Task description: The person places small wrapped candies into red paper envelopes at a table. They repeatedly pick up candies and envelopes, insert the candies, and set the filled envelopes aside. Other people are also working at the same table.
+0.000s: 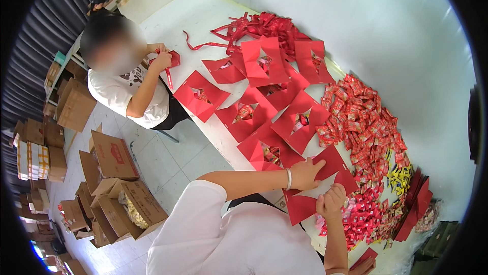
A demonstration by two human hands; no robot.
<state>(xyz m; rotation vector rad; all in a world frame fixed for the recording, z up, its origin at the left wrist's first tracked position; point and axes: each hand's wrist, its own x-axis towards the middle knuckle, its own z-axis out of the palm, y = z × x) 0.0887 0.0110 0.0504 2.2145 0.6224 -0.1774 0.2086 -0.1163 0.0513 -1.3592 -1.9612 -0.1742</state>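
My left hand, with a pale bangle at the wrist, lies on an open, unfolded red paper box, some fingers extended over its panel. My right hand is curled at the box's lower right side; whether it pinches the paper is hidden. The box has pointed flaps around a middle gap where the pale table shows. Left of and above my hands lie several more open red paper boxes with small wrapped sweets in their middles. Red-wrapped packets and pink-wrapped sweets are heaped to the right.
A co-worker at the table's left edge holds a red box and ribbon. Red ribbons lie piled near the wall. Yellow-wrapped sweets and stacked red paper lie right. Another person's hand shows at bottom. Cardboard boxes stand on the floor.
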